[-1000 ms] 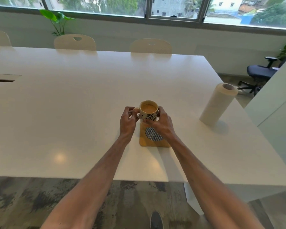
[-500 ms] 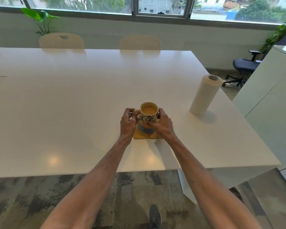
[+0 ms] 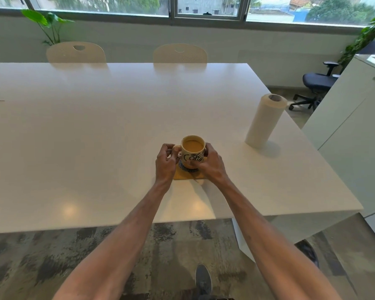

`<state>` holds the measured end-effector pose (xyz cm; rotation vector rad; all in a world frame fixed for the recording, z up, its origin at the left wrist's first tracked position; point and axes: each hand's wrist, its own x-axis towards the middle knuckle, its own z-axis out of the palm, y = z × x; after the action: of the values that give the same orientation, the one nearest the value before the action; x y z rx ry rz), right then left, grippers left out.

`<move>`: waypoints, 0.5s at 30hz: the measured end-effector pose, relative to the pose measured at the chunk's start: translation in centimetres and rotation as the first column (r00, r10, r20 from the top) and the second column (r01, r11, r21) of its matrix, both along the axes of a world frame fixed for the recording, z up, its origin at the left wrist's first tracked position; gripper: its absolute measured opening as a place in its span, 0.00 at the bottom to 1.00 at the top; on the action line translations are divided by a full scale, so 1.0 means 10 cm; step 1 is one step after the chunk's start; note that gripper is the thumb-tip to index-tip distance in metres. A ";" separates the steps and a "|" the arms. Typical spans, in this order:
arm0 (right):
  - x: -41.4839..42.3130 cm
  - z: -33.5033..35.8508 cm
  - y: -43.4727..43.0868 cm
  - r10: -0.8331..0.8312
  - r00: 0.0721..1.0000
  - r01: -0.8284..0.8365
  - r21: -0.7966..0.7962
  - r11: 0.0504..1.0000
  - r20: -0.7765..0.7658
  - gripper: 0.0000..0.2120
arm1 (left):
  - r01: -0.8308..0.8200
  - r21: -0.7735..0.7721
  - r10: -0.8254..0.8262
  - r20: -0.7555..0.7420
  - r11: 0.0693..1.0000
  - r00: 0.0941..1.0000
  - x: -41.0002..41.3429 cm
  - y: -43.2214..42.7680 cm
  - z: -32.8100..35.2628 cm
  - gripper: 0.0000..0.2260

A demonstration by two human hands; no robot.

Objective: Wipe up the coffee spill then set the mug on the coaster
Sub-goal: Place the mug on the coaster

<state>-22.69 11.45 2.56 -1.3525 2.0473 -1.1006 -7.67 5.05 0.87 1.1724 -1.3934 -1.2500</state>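
— White and glossy, the table [image 3: 95,131] runs back to pale chairs and a window; no coffee spill shows anywhere on it. Where's the mug?

— Between the two hands. The mug [image 3: 192,153] stands over the yellow coaster [image 3: 187,174], a patterned disc showing just under its base. It's nearly full of milky coffee and upright.

— And the hands?

— The left hand [image 3: 166,162] is curled at the handle side, fingers bent around or against the handle. The right hand [image 3: 210,163] wraps the other side of the body, thumb across the lettering. Both are closed on the mug.

— So which step is this?

— I'd judge the last one: setting the mug on the coaster. Wiping looks done, since the table around the hands is clean and the paper towel roll [image 3: 263,122] stands well off beyond the right hand.

— What does the next move call for?

— Letting go evenly, both hands opening outward without nudging a cup this full.

— Anything you can't make out?

— Whether the base already rests on the coaster or hovers just above it. The handle is mostly hidden by the left fingers, and the coaster's far edge sits behind the mug.
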 end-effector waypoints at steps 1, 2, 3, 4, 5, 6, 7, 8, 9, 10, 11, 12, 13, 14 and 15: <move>0.00 0.00 0.00 0.002 1.000 -0.002 0.000 1.000 0.001 0.34 | 0.000 0.001 0.000 0.003 1.000 1.000 0.00 0.00 0.00 0.11; 0.00 0.00 0.00 0.003 1.000 -0.003 0.000 1.000 0.002 0.35 | 0.000 0.003 0.000 0.003 1.000 1.000 0.00 0.00 -0.01 0.11; 0.01 0.00 0.00 0.005 1.000 -0.005 -0.001 1.000 0.004 0.35 | 0.002 0.005 -0.002 0.000 1.000 1.000 0.00 0.00 -0.01 0.11; 0.01 0.00 0.00 0.005 1.000 -0.005 -0.001 1.000 0.005 0.35 | 0.005 0.005 -0.005 -0.003 1.000 1.000 0.01 -0.01 -0.01 0.12; 0.01 0.00 -0.01 0.006 1.000 -0.006 -0.001 1.000 0.007 0.35 | 0.010 0.005 -0.010 -0.003 1.000 1.000 0.01 -0.01 -0.01 0.12; 0.01 -0.01 -0.01 0.006 1.000 -0.006 -0.002 1.000 0.008 0.35 | 0.013 0.004 -0.013 -0.004 1.000 1.000 0.02 -0.02 -0.01 0.12; 0.02 -0.01 -0.01 0.007 1.000 -0.007 -0.005 1.000 0.009 0.35 | 0.015 0.002 -0.015 -0.004 1.000 1.000 0.02 -0.02 -0.01 0.12; 0.02 -0.01 -0.02 0.006 1.000 -0.006 -0.007 1.000 0.010 0.35 | 0.015 0.002 -0.015 -0.005 1.000 1.000 0.02 -0.03 -0.01 0.12; 0.02 -0.02 -0.02 0.004 1.000 -0.004 -0.009 1.000 0.011 0.35 | 0.016 0.002 -0.016 -0.005 1.000 1.000 0.03 -0.03 -0.01 0.12; 0.02 -0.02 -0.02 0.002 1.000 -0.002 -0.009 1.000 0.013 0.36 | 0.017 0.004 -0.017 -0.006 1.000 1.000 0.03 -0.03 -0.01 0.12; 0.02 -0.02 -0.02 0.002 1.000 -0.002 -0.009 1.000 0.015 0.36 | 0.019 0.004 -0.019 -0.008 1.000 1.000 0.03 -0.04 -0.01 0.12; 0.02 -0.02 -0.02 0.002 1.000 -0.002 -0.008 1.000 0.015 0.36 | 0.020 0.005 -0.020 -0.011 1.000 1.000 0.03 -0.04 -0.02 0.12; 0.02 -0.03 -0.03 0.001 1.000 -0.001 -0.007 1.000 0.012 0.36 | 0.021 0.005 -0.021 -0.014 1.000 1.000 0.03 -0.04 -0.02 0.12; 0.01 -0.03 -0.03 0.001 1.000 -0.001 -0.007 1.000 0.010 0.36 | 0.022 0.004 -0.022 -0.017 1.000 1.000 0.04 -0.04 -0.03 0.12; 0.01 -0.03 -0.03 0.002 1.000 -0.002 -0.009 1.000 0.009 0.36 | 0.023 0.000 -0.023 -0.018 1.000 1.000 0.03 -0.04 -0.04 0.12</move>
<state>-22.62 11.15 2.24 -1.3511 2.0371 -1.1139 -7.33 4.66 0.48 1.1454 -1.3968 -1.2744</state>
